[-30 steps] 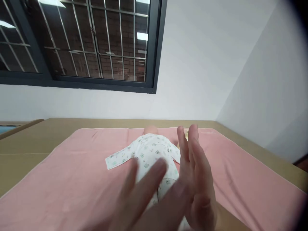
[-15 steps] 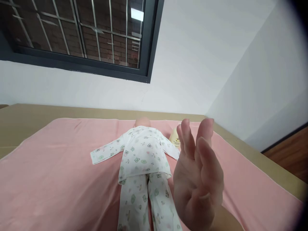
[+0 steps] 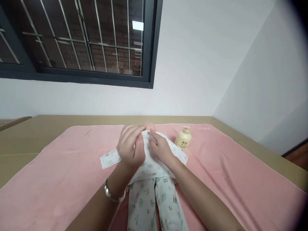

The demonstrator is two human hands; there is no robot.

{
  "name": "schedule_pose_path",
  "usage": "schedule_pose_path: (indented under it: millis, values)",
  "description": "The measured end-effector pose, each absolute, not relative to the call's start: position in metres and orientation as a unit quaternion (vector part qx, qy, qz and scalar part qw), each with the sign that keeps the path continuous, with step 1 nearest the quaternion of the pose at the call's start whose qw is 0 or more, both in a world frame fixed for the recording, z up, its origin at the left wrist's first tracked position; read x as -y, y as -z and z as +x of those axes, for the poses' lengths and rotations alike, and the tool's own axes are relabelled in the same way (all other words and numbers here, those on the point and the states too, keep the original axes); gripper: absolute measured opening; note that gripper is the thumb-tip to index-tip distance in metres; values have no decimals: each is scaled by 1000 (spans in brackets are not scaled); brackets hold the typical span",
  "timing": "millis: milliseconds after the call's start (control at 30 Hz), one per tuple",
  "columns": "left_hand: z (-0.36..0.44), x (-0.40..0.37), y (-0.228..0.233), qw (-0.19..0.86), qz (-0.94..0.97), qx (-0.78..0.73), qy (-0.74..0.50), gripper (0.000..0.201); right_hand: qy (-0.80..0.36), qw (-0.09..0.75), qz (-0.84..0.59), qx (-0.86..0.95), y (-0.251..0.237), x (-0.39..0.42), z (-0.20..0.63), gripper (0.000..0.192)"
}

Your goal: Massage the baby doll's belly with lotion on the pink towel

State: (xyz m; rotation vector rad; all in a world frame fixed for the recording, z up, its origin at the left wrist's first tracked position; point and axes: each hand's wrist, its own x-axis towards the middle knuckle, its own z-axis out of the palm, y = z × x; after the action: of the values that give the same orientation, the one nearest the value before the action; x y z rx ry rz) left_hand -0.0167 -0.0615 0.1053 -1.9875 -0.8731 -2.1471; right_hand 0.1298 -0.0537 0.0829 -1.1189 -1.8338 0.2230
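Both hands (image 3: 144, 147) now rest on doll (image 3: 149, 166); bottle (image 3: 183, 138) label apparently unreadable.

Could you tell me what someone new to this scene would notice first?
Both hands rest on the chest of a doll in printed white pyjamas: the left hand and right hand meet near its collar. The doll lies on its back in the middle of a pink towel. A cream bottle stands just right of the doll, and a barred window fills the wall above.
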Motion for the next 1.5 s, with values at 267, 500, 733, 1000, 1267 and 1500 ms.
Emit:
schedule_pose_path:
  millis: [267,500,733,1000,1267,1500]
  values:
    - [1,-24,-40,-244,-630,514,529,39,-144,250,-553,782,-40,1,137,52]
    - [13,-21,-8,-63,-743,567,350,50,-97,220,-632,737,-29,-20,146,58]
    - [8,-24,-11,-40,-719,619,315,50,-30,154,-639,753,-42,16,120,54]
    - [8,-23,-1,5,-738,583,339,46,-51,177,-634,751,-36,7,127,54]
    - [6,-16,0,8,-750,570,336,46,-50,188,-643,740,-28,0,129,56]
    - [-7,-28,1,-53,-760,556,333,48,-109,245,-577,772,-34,16,116,57]
